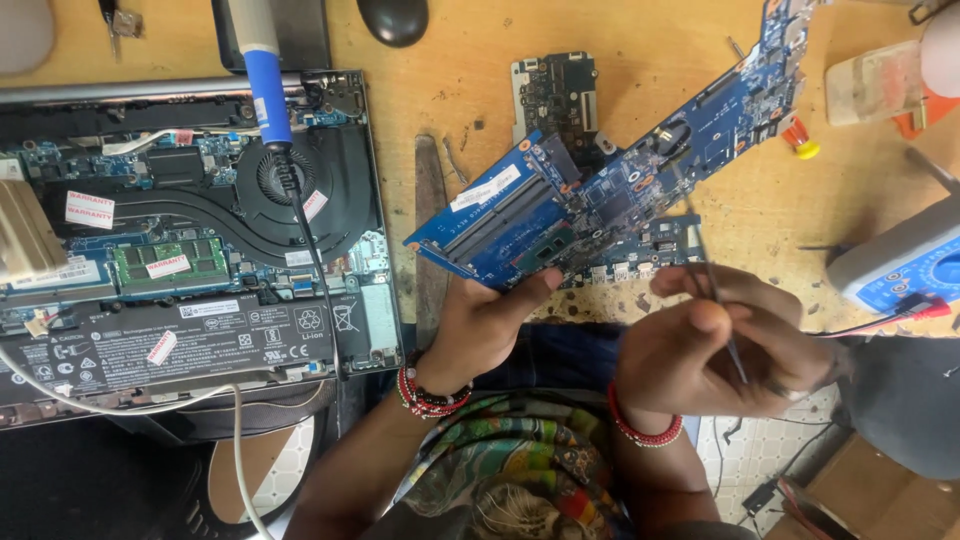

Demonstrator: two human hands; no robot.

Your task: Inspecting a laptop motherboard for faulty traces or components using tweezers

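Observation:
My left hand (480, 325) grips the lower edge of a long blue laptop motherboard (610, 190), holding it tilted above the wooden bench, its far end rising to the upper right. My right hand (715, 345) pinches a thin metal probe (718, 300) whose tip points up toward the board's lower right edge. Both wrists wear red bead bracelets.
An opened laptop (190, 240) with fan, battery and memory exposed lies at the left, with a blue-handled soldering iron (265, 75) resting over it. A small dark circuit board (555, 95), a black mouse (393, 18), a blue-and-white multimeter (900, 265) and a plastic container (875, 85) sit on the bench.

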